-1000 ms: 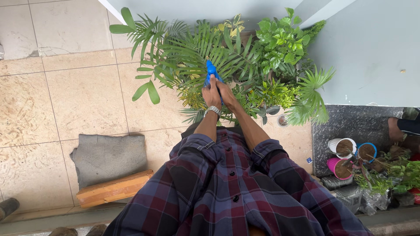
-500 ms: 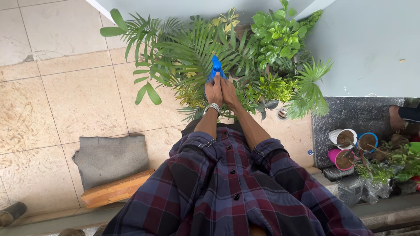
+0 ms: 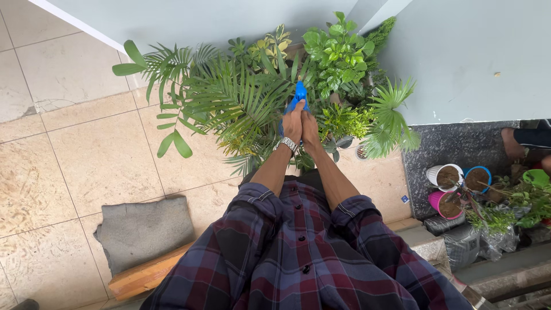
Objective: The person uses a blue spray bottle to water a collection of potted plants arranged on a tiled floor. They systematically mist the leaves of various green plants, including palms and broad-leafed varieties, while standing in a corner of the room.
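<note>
The blue spray bottle (image 3: 299, 95) sits far out over the potted palm fronds (image 3: 241, 103), clasped by left hand (image 3: 293, 122) and right hand (image 3: 310, 124) pressed together around it. Likely light, smooth plastic; best held at the neck.

Both hands cover most of the blue spray bottle (image 3: 299, 96); only its top shows. Foliage hides the pots of the plant cluster (image 3: 270, 97). A foot (image 3: 512, 141), probably another person's, is cut by the right edge.

Beige tiled floor (image 3: 86, 149) (daylit), pale grey wall (image 3: 459, 51).
</note>
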